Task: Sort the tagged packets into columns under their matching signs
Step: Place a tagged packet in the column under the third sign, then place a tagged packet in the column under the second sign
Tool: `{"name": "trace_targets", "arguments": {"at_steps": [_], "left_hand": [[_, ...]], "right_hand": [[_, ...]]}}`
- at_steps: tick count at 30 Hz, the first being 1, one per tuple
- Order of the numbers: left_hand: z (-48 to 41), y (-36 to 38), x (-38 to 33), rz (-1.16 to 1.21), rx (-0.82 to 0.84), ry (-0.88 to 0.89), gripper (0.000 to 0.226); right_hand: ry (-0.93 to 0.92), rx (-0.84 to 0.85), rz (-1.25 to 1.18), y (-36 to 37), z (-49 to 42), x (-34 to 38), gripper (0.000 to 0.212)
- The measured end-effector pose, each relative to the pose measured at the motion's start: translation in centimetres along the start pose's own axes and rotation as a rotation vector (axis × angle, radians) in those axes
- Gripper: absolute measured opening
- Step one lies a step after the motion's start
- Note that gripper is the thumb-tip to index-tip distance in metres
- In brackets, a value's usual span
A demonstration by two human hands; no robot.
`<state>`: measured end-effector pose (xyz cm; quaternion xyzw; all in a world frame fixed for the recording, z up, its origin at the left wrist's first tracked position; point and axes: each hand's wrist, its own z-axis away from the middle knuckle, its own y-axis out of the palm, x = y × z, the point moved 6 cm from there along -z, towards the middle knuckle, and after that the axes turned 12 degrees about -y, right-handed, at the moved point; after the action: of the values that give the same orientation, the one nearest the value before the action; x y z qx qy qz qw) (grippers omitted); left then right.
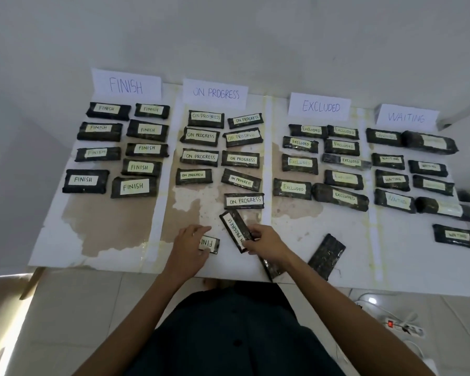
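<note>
Packets (83, 181) mostly filed; four loose at 6 o'clock: FINISH packet (211, 244) gripped in left hand (190, 242), ON PROGRESS packet (234, 229) in right hand (266, 240).

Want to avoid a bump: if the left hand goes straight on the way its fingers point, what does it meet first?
Likely the tilted ON PROGRESS packet that the right hand holds; the left hand, gripping the FINISH packet, points toward it.
</note>
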<state>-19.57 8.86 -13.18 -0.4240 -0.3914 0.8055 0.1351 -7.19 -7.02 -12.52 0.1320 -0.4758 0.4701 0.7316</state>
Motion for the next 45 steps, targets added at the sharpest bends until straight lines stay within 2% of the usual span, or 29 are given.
{"name": "trace_targets", "arguments": {"at_steps": [3, 6, 8, 10, 14, 16, 19, 23, 26, 32, 38, 40, 42, 44, 45], "left_hand": [[0.1, 0.1, -1.6, 0.171, 0.081, -0.048, 0.052], [0.0, 0.5, -2.7, 0.368, 0.164, -0.236, 0.050], [0.1, 1.1, -3.7, 0.429, 0.234, -0.298, 0.046], [0.5, 1.6, -5.1, 0.418, 0.263, -0.242, 0.039], [0.5, 1.9, -6.4, 0.343, 0.222, -0.189, 0.034], [0.1, 1.8, -6.4, 0.254, 0.194, -0.171, 0.037], [-1.3, 0.5, -5.8, 0.137, 0.147, -0.111, 0.046], [-5.2, -2.9, -2.8, -0.096, -0.005, -0.073, 0.060], [-8.6, -4.9, -1.5, -0.283, -0.072, -0.004, 0.044], [-11.9, -3.9, -0.8, -0.479, 0.032, 0.078, 0.043], [-10.5, -3.8, -0.2, -0.390, -0.010, 0.073, 0.055], [-9.6, -3.9, 0.7, -0.300, -0.063, 0.018, 0.047], [-8.2, -3.4, 1.9, -0.289, -0.043, -0.027, 0.037], [-6.4, -2.4, 3.3, -0.239, -0.009, -0.068, 0.040], [-5.3, -2.5, 3.8, -0.129, -0.022, -0.121, 0.038]], "right_hand": [[-0.004, 0.011, -0.073, -0.4, 0.8, 0.2, 0.028], [-0.002, -0.006, -0.118, -0.3, 1.3, 0.3, 0.027], [-0.009, -0.008, -0.124, 0.2, 1.5, 0.2, 0.025], [-0.050, -0.006, -0.071, 0.8, 1.8, 0.5, 0.026], [-0.156, 0.056, 0.118, 1.9, 1.8, 1.3, 0.019], [-0.176, 0.095, 0.169, 2.3, 1.6, 1.9, 0.022], [-0.203, 0.129, 0.226, 2.8, 0.8, 3.0, 0.039], [-0.163, 0.138, 0.306, 2.9, -0.6, 3.4, 0.049], [-0.157, 0.131, 0.338, 2.7, -1.2, 3.2, 0.046], [-0.150, 0.083, 0.380, 2.3, -2.0, 2.2, 0.039], [-0.290, 0.087, 0.510, 5.4, -3.4, 2.3, 0.045], [-0.342, 0.119, 0.589, 7.2, -4.1, 2.7, 0.050], [-0.374, 0.160, 0.690, 8.9, -4.6, 3.0, 0.052], [-0.364, 0.197, 0.786, 10.2, -4.9, 2.9, 0.049], [-0.342, 0.208, 0.809, 10.6, -4.9, 2.8, 0.046]]}}
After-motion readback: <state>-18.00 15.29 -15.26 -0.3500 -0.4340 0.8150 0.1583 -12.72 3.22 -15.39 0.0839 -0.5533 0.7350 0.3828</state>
